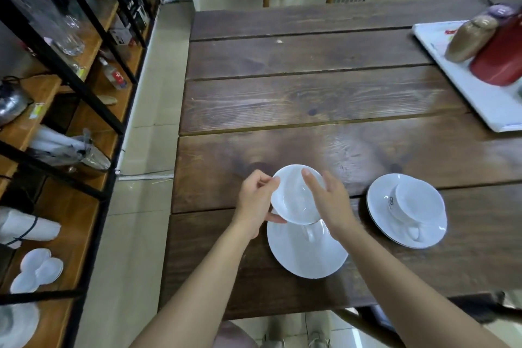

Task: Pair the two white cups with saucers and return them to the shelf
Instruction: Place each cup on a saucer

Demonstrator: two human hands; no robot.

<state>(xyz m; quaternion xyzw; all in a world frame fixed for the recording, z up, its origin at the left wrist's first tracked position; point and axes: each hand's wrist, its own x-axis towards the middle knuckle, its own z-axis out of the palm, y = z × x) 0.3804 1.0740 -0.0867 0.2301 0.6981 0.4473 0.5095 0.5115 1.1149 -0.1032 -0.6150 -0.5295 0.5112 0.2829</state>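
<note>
Hands at lower centre: left hand (255,200) pinches white cup (296,195) above saucer (308,257); right hand (330,200), fingers open, touches its rim

The dark plank table (310,99) bears 2 saucers (305,260) (406,210) and a white tray (485,102).

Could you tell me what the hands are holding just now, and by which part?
The left hand grips a white cup by its rim; the right hand rests open against the opposite side.
</note>
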